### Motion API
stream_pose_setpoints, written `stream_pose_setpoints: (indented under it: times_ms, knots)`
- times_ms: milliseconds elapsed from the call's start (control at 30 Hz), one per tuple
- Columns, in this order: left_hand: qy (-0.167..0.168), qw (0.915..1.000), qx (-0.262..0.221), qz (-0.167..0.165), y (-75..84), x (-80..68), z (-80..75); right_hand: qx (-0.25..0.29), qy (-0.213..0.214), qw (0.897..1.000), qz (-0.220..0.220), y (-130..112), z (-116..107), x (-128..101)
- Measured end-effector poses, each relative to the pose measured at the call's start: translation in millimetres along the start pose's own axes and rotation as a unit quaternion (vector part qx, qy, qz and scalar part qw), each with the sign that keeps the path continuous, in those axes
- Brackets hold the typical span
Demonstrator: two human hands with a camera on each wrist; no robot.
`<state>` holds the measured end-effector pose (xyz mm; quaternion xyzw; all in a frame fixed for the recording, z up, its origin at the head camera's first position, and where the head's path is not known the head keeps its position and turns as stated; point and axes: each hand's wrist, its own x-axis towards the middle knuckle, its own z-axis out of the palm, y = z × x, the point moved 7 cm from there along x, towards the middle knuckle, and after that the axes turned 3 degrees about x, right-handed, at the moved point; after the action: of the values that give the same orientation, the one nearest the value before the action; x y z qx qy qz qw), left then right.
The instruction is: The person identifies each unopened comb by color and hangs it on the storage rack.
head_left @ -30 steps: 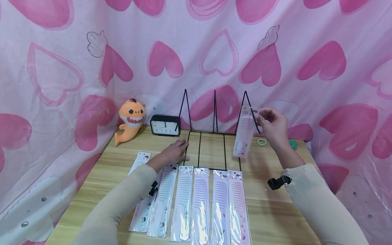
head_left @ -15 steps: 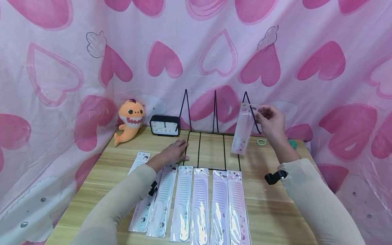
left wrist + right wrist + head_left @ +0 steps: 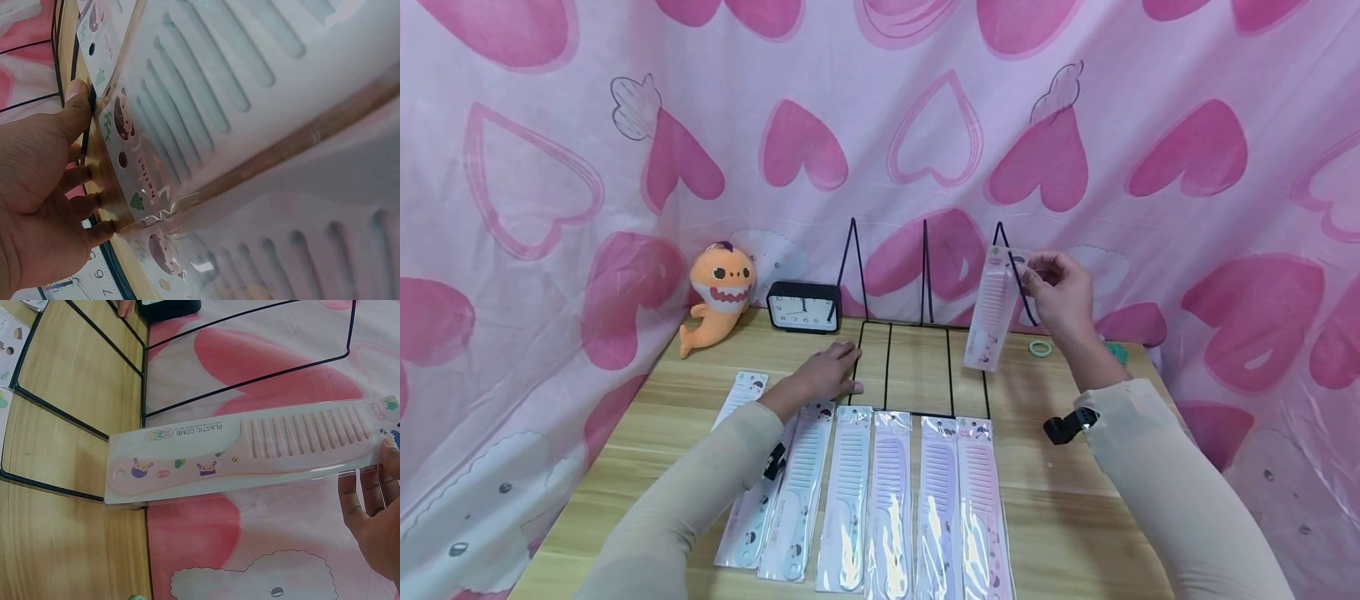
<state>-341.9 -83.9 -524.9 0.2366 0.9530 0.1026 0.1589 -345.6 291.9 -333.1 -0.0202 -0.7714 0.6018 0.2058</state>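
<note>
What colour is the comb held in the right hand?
Pale pink comb, seen best in the right wrist view.

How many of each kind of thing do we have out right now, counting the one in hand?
Packaged combs: 8, of which 7 lie on the table and 1, the held comb, is in the right hand
Wire rack: 1
Clock: 1
Plush toy: 1
Green ring: 1
Teal item, partly hidden: 1
Total: 13

Pink packaged comb (image 3: 996, 307) hangs upright beside wire rack (image 3: 925, 333).
</note>
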Motion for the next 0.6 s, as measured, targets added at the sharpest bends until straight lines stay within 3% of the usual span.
stream_pose_setpoints:
  times_ms: [367,600]
  knots:
    - [-0.004,0.9995,-0.023,-0.021,-19.7,16.4,15.9,0.021,0.002,1.000,-0.004,0,2,3]
    - [0.001,0.9999,-0.010,-0.009,-12.0,9.9,10.1,0.021,0.001,1.000,0.002,-1,2,4]
